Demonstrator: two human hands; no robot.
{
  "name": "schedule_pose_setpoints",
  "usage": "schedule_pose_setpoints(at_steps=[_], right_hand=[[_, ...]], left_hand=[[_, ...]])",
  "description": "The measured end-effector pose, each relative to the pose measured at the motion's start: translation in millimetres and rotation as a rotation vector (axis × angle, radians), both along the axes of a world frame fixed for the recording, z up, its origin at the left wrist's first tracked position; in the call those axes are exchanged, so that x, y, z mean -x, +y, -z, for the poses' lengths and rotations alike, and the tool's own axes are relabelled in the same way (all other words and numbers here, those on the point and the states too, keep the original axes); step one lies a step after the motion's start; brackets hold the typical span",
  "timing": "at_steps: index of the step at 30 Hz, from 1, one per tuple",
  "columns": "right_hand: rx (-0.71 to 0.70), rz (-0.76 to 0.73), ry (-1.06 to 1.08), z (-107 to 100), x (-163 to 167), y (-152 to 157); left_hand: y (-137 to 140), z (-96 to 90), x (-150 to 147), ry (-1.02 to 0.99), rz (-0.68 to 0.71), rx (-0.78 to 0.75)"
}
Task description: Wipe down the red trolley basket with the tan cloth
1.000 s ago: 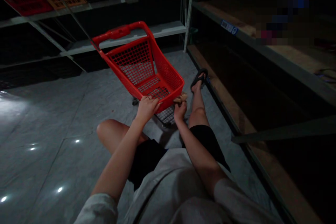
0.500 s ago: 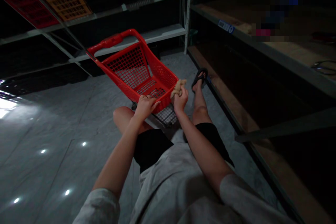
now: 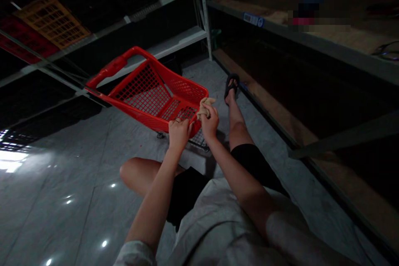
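Observation:
In front of me a red plastic shopping cart [image 3: 170, 75] stands at an angle on the floor, its basket of open grid. My left hand [image 3: 180, 133] grips the near rim of the basket, fingers curled over the edge. A beige cloth [image 3: 205, 107] is bunched in my right hand [image 3: 210, 122], pressed against the rim's right corner. Inside the basket I see only its grid floor and walls. Part of a metal lower rack shows below the basket.
Metal shelving [image 3: 183, 43] runs behind the cart, with an orange crate [image 3: 56, 20] and a red crate [image 3: 23, 39] on it. To my right is a wooden shelf [image 3: 264, 6] with a metal edge. Grey floor [image 3: 77, 166] lies to my left.
The view has shifted, and my left knee has swung outward. My left hand has slid along the rim toward my right hand. The cloth is still at the corner in my right hand.

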State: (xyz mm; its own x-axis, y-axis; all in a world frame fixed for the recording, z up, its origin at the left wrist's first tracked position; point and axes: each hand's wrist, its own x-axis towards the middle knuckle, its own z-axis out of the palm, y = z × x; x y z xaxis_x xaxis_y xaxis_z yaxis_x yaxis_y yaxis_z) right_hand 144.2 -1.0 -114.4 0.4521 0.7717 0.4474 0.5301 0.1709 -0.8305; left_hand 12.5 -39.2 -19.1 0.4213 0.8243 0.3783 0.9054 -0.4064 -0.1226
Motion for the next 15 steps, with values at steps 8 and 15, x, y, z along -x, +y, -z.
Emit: schedule_pose_setpoints(at_steps=[8,15], right_hand=[[0.322,-0.053,0.242,56.0,20.5,-35.7],[0.043,-0.043,0.257,-11.1,10.3,0.2]], left_hand=[[8.5,6.8,-13.9,-0.028,-0.047,-0.113],[10.7,6.6,-19.1,-0.055,-0.103,0.06]])
